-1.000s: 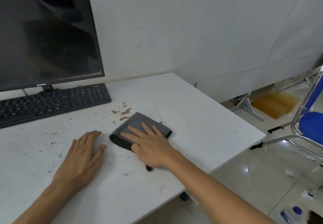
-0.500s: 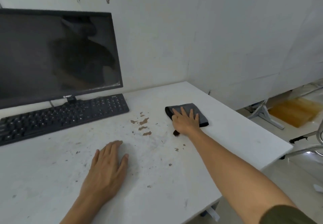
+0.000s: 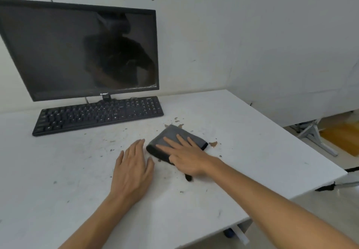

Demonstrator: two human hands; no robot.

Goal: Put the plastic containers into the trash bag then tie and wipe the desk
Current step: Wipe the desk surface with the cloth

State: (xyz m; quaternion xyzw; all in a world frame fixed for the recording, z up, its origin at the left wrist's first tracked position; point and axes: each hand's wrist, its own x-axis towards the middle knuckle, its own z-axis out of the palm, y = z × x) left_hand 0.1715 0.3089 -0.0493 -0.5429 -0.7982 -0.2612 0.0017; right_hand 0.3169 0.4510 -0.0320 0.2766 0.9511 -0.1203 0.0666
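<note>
Right hand [image 3: 189, 156] lay flat, fingers spread, on the folded grey cloth [image 3: 175, 139]; left hand [image 3: 132, 168] rested open on the counter [image 3: 252, 132], apparently beside brown stains [image 3: 213, 144].

A folded grey cloth [image 3: 175, 139] is lying on the white desk [image 3: 262, 141], and the right hand [image 3: 187, 156] is pressing flat on it with fingers spread; no grip is closing around the cloth. The left hand [image 3: 133, 168] is resting palm down on the desk just left of the cloth, its fingertips near the cloth's near-left edge. Brown chipped patches [image 3: 213, 143] are showing around the cloth, at its far side and to its right. A black keyboard [image 3: 99, 113] is sitting farther back on the left, with a dark monitor [image 3: 81, 50] standing behind it against the white wall [image 3: 252, 35]. Metal legs [image 3: 312, 138] are standing on the floor at the right.
</note>
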